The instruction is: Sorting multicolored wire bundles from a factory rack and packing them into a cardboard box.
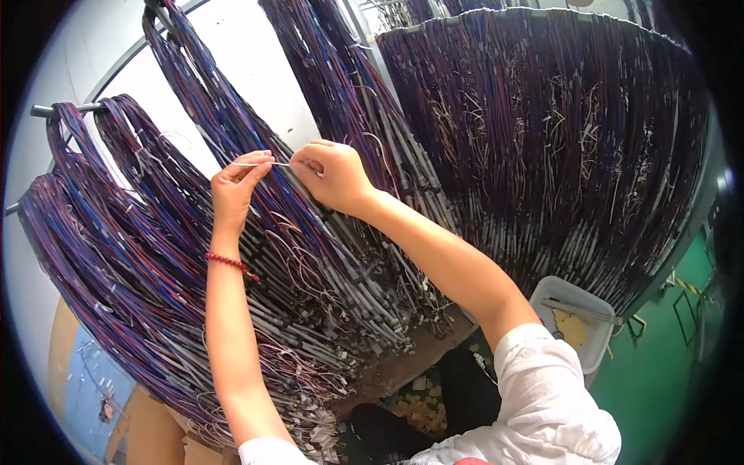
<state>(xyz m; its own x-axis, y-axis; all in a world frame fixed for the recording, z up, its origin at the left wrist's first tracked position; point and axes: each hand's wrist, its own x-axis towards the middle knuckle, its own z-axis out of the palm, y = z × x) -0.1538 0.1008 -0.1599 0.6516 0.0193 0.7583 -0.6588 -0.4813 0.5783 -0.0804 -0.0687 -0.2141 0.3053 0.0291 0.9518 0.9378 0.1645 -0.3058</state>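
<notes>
Both of my hands are raised in front of hanging bundles of thin wires. My left hand [232, 195], below which a red bead bracelet [225, 260] circles the wrist, pinches a thin white strip [280, 163]. The other end of that strip runs to the fingertips of my right hand [335, 178], which are also closed on it. Whether it is a cable tie or a piece of wire is too small to tell. Just behind the strip hangs a blue, red and purple wire bundle [225, 116].
More wire bundles [93, 240] drape over rods [45, 111] at the left. A dense curtain of wires [535, 132] fills the right. A grey plastic bin [598, 353] stands low at the right above a green floor [659, 395]. Cardboard [155, 426] lies at the lower left.
</notes>
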